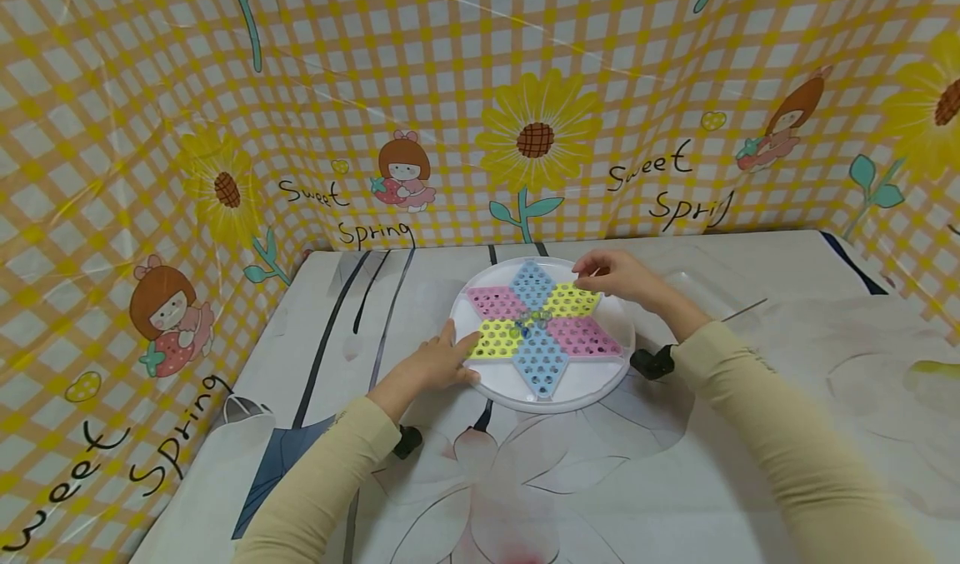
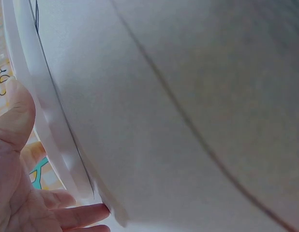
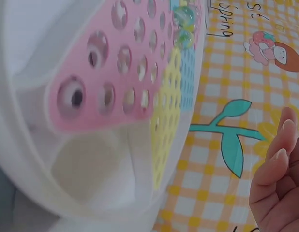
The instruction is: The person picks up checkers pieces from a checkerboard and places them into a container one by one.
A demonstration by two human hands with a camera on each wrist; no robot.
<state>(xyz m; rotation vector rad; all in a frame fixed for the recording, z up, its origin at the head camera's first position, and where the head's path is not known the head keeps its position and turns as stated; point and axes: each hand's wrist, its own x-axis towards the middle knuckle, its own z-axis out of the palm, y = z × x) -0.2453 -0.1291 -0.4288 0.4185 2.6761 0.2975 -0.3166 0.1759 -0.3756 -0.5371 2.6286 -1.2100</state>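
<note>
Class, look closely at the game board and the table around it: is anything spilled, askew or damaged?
Nothing stands out. The board looks flat and whole, its star pattern complete. The visible marbles cluster near its middle, with no spilled ones to be seen on the table. Tiny scratches would be too small to tell.

Chinese checkers board (image 1: 497,376) lying flat, marbles (image 3: 184,20) clustering mid-star

The round white board is resting on the tabletop (image 1: 442,497), its raised rim encircling a perforated six-pointed star. Blue points are facing the near and far edges; pink and yellow ones are alternating along the sides. Clear glass marbles, some showing green and some blue, are sitting grouped around the centre. The left hand (image 1: 433,364) is touching the board's left side; the right hand (image 1: 621,279) is hovering at the far-right yellow point.
</note>
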